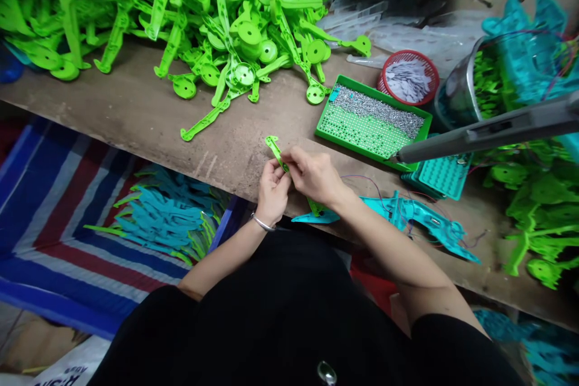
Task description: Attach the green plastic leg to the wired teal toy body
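Note:
My left hand (272,192) and my right hand (313,175) meet at the front edge of the bench. Both have their fingers closed around a green plastic part (274,146), a slim arm whose hooked end sticks out beyond my fingertips. More green plastic shows just below my right hand, over a flat turquoise piece (312,218); whether it belongs to the same part is hidden. To the right of my right wrist lies a turquoise plastic housing (407,212) with thin wires. Any small item pinched in my fingers cannot be made out.
A heap of green parts (248,33) covers the back left. Right of my hands are a green screw tray (362,129), a red basket (392,79) of pale slips and a hanging grey tool (488,128). A striped, lined bin (58,247) with turquoise and green pieces sits lower left.

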{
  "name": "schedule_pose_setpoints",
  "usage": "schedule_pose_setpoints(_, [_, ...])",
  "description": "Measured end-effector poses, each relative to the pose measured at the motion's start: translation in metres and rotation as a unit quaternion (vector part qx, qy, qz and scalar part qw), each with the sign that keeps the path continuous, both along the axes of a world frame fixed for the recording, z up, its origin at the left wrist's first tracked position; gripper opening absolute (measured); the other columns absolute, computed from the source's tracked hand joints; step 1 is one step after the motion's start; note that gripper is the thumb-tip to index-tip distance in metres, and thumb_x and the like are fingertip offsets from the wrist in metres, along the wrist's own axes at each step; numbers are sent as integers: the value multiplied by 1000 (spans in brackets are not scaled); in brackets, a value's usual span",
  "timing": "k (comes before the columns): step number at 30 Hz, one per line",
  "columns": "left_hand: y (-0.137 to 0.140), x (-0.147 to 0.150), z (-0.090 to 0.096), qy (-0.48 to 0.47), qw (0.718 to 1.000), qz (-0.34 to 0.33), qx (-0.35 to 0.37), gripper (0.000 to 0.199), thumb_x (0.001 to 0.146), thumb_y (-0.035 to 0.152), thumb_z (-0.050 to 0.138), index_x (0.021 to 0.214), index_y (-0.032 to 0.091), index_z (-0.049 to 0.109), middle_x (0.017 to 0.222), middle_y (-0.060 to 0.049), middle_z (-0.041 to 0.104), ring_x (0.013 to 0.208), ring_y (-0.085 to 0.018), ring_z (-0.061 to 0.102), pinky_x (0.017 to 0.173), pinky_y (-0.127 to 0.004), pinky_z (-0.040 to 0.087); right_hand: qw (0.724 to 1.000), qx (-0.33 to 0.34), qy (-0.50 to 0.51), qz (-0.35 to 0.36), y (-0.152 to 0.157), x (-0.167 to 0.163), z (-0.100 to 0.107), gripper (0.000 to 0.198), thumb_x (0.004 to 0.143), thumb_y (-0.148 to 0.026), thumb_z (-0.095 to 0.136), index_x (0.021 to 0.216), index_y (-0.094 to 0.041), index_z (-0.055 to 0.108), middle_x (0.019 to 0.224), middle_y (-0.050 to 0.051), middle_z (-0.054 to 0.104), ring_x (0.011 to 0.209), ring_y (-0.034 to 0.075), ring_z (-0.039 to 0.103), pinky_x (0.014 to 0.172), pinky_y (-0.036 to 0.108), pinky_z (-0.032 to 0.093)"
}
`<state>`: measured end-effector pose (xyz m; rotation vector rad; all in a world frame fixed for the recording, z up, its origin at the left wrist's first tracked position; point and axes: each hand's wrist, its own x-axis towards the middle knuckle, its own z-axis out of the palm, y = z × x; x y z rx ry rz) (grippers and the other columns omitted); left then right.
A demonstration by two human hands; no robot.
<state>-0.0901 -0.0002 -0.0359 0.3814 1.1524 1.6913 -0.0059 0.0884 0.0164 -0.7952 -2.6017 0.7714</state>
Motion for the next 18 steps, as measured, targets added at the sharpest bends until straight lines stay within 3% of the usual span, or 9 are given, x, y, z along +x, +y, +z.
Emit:
schedule_pose_setpoints(4, [0,0,0,10,1000,8,-4,36,79,34,77,102,23,52,100,-3,74,101,-16,70,94,-30,52,998,44,-31,32,-15,7,1,23,96,-11,41,110,-16,58,89,8,72,78,17,66,69,27,46])
schedule_pose_setpoints(10, [-2,-1,1,73,997,16,2,32,79,36,78,98,22,57,106,-4,71,105,-17,68,101,-32,49,989,106,-96,46,-30,-1,12,28,98,-7,36,108,-11,62,106,19,71,101,26,66,86,38,52])
schedule_pose_setpoints(14, [-2,-2,3,30,999,5,-10,32,81,34,76,101,24,53,100,0,71,100,-16,70,95,-32,54,997,30,-25,64,-17,6,4,29,97,-9,40,114,-13,64,105,13,74,96,22,69,84,35,54])
schedule_pose_setpoints(18, [-1,-4,6,-20,999,-34,-38,36,80,33,76,100,24,48,111,-3,72,95,-17,72,84,-33,60,995,-83,59,-7,1,34,1,35,99,-15,41,128,-17,60,110,6,75,92,15,72,81,29,55])
